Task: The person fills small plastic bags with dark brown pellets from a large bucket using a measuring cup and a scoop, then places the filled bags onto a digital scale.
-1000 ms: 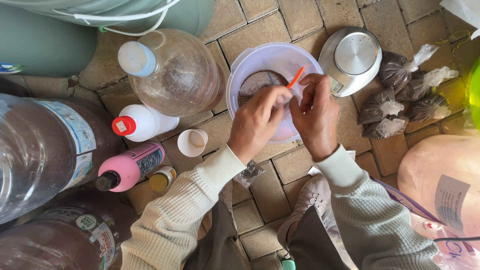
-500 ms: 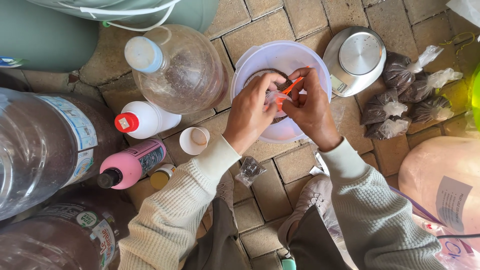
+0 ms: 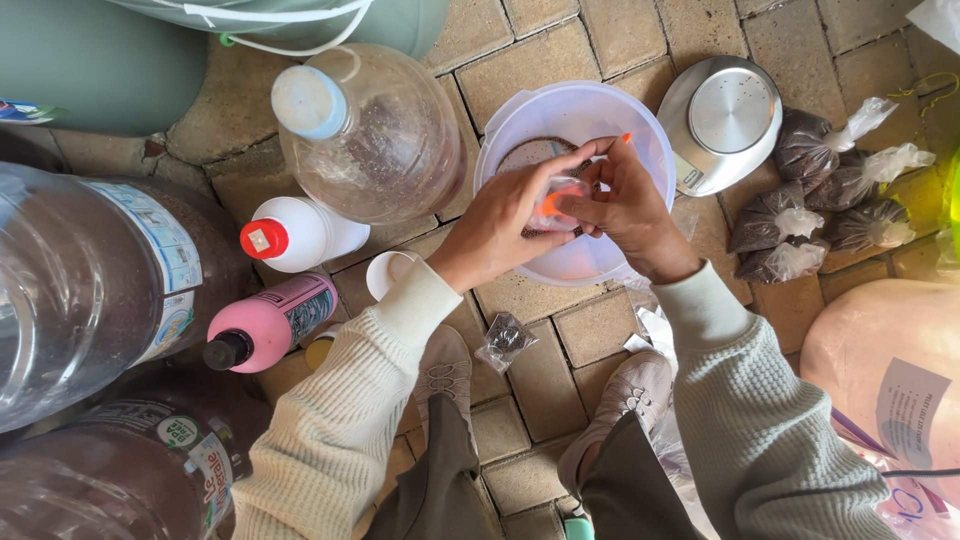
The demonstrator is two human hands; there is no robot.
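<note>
Small clear bag [image 3: 557, 200] — orange spoon [image 3: 553, 203] inside, dark grains

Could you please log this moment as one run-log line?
left hand: holds small clear bag | right hand: holds orange scoop in bag | below: white bowl, dark grains

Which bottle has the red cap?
The small white bottle lying on the paving, just below the big clear jug. The jug's cap is pale blue; the pink bottle beside it has a black cap.
</note>
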